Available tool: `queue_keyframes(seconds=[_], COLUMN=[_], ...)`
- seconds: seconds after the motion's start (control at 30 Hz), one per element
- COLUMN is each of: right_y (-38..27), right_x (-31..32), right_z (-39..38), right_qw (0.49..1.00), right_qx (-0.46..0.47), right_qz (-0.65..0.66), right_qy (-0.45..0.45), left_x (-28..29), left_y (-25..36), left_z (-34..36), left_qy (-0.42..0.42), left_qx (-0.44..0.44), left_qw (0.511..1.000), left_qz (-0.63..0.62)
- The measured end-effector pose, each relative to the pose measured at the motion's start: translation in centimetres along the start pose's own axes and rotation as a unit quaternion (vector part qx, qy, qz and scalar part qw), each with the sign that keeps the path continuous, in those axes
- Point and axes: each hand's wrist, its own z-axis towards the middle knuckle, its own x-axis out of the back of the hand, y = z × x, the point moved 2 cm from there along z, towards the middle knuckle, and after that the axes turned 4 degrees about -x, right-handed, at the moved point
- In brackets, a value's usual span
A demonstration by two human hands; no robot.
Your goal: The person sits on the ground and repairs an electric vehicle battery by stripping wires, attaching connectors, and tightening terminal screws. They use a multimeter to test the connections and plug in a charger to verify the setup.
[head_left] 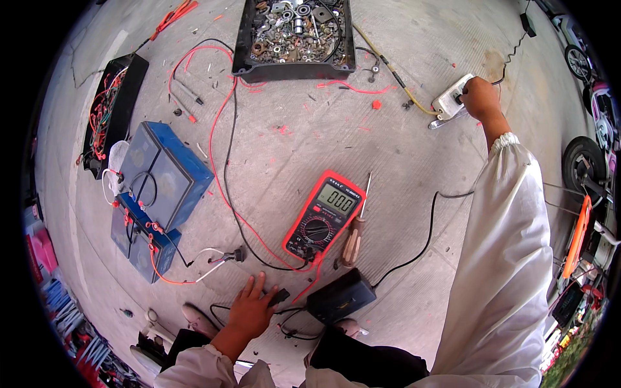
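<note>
At the far right my right hand (482, 99) is closed around a black plug (460, 98), pressed against a white power strip (445, 105). My left hand (252, 312) is low near my feet, fingers spread, beside a black cable connector (279, 297); whether it touches the connector is hard to tell. A black charger box (341, 295) with a cable lies to its right. Above that lies a red multimeter (325, 215) with a lit display, next to a screwdriver (354, 236). Two blue batteries (187, 161), wired together, stand on the left; their lead ends in a black connector (238, 254).
A black tray (294, 70) of nuts, bolts and washers sits at the far middle. A second black tray (126, 97) holds red wires. Multimeter probes (187, 107) lie on the concrete floor. Vehicle wheels (582, 158) line the right edge. A yellowish cable (394, 74) runs to the strip.
</note>
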Motion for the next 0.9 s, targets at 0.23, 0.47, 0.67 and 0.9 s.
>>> queue_keyframes(seconds=[0.23, 0.47, 0.67, 0.9], right_y=[-0.7, 0.7, -6.8, -17.5], right_x=[-1.3, -1.6, 2.2, -2.9], right_z=[-0.2, -1.9, -17.6, -45.0], right_qw=[0.999, 0.991, 0.92, 0.656], right_qx=[-0.039, -0.03, 0.066, 0.044], right_qz=[0.026, -0.093, 0.177, 0.651], right_qy=[0.018, 0.087, 0.343, -0.38], left_x=[-0.2, 0.2, -1.2, 2.1], left_y=[-0.3, -0.1, -0.4, -0.3], left_z=[-0.4, 0.6, -0.1, 0.1], left_qy=[-0.01, -0.027, -0.012, 0.023], left_qx=[0.007, -0.004, -0.02, 0.07], left_qw=[1.0, 1.0, 1.0, 0.979], left_qz=[-0.009, 0.014, -0.014, -0.19])
